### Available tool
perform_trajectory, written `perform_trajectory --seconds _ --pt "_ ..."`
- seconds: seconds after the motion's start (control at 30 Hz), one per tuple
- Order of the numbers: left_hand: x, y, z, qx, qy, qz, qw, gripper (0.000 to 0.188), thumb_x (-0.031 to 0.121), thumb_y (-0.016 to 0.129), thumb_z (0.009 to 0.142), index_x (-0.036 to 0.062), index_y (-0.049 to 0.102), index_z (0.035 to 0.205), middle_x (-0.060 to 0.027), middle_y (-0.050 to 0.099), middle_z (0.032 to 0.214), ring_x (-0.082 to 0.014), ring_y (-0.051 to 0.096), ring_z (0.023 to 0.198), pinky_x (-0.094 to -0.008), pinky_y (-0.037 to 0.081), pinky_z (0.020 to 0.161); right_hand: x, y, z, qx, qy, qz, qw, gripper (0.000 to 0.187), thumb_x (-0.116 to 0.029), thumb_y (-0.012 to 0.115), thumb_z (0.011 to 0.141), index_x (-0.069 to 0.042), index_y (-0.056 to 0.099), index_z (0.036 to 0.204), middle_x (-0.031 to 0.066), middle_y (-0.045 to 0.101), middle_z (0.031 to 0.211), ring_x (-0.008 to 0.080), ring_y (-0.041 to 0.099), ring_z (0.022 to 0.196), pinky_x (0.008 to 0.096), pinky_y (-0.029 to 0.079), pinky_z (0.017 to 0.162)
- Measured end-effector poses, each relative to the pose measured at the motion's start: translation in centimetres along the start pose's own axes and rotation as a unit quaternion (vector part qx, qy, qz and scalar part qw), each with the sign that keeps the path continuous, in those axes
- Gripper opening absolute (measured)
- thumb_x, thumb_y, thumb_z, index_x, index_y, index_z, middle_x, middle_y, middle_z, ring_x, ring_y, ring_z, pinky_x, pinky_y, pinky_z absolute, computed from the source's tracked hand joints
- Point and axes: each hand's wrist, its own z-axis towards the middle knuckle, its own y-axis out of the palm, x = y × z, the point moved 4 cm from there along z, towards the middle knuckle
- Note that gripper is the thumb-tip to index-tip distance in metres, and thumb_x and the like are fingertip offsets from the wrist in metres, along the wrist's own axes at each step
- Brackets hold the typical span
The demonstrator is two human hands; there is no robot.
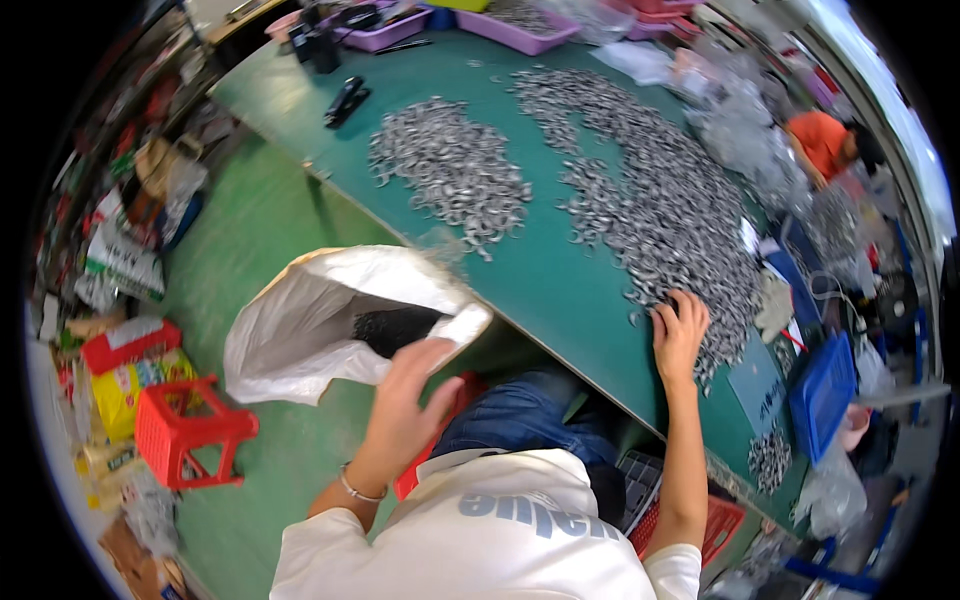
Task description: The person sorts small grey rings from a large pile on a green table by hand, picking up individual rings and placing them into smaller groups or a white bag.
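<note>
My left hand (405, 395), slightly blurred, is beside the near rim of a large white sack (290, 330). Its thumb stands apart from its fingers, and I see nothing held. The sack gapes at the table's edge, with dark contents (395, 328) inside too blurred to name. On the green table, my right hand (682, 335) rests its spread fingertips at the near edge of a big spread of small grey curved pieces (670, 200), which look like metal rings or hooks. A smaller heap of the same pieces (450, 170) lies farther left.
A black stapler-like tool (347, 102) lies near the table's far-left edge. Purple trays (520, 35) line the back. A blue tray (822, 395) and clear plastic bags (745, 135) crowd the right side. A red stool (185, 430) stands on the floor at left. Another person (820, 143) sits at far right.
</note>
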Motion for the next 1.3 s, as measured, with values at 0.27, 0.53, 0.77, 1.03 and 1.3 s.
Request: perform_trajectory --seconds 0.27,0.53,0.77,1.03,1.3 --pt "3.0 16.9 2.0 -0.31 -0.077 -0.425 0.847 0.042 0.013 0.057 0.091 -0.0006 0.044 0.128 -0.0139 0.054 0.12 -0.0224 0.054 0.109 -0.0329 0.043 0.094 -0.5 -2.9 -3.8 0.051 0.299 0.39 0.869 0.008 -0.005 0.07 0.074 0.0 0.064 0.076 0.0093 0.062 0.082 0.025 0.056 0.082 0.0342 0.04 0.079" --pt "2.7 24.6 2.3 -0.318 -0.319 -0.696 0.559 0.035 0.018 0.041 0.098 -0.006 0.045 0.123 -0.0134 0.054 0.115 -0.0198 0.055 0.105 -0.0364 0.046 0.093 -5.8 -7.4 -3.8 -0.057 0.068 0.252 0.964 0.013 -0.006 0.072 0.067 -0.003 0.065 0.078 0.0079 0.06 0.081 0.0257 0.055 0.082 0.0365 0.041 0.078" --pt "2.2 24.0 4.2 -0.281 -0.354 -0.633 0.628 0.031 0.004 0.044 0.089 -0.0088 0.052 0.116 -0.0126 0.06 0.092 -0.0185 0.058 0.087 -0.0307 0.048 0.08 2.1 -3.6 -0.2 0.051 0.204 0.117 0.971 0.01 -0.006 0.068 0.075 -0.002 0.065 0.083 0.009 0.057 0.08 0.0259 0.052 0.079 0.0366 0.04 0.071" --pt "2.0 24.2 5.0 -0.293 -0.322 -0.614 0.658 0.033 0.012 0.043 0.092 -0.0072 0.05 0.118 -0.0088 0.057 0.085 -0.0157 0.054 0.078 -0.0294 0.043 0.074 1.0 -3.8 -1.4 0.075 0.233 0.205 0.948 0.008 -0.005 0.068 0.075 -0.004 0.06 0.073 0.007 0.058 0.075 0.0245 0.051 0.073 0.0339 0.037 0.069" --pt "2.7 26.4 4.2 -0.366 -0.359 -0.62 0.594 0.034 0.025 0.042 0.099 -0.0004 0.05 0.12 -0.0042 0.052 0.082 -0.0095 0.044 0.063 -0.0233 0.039 0.057 -1.9 -6.7 -2.5 -0.029 0.168 0.285 0.943 0.011 -0.004 0.069 0.071 -0.001 0.066 0.081 0.0079 0.061 0.079 0.0245 0.055 0.076 0.0349 0.042 0.071"
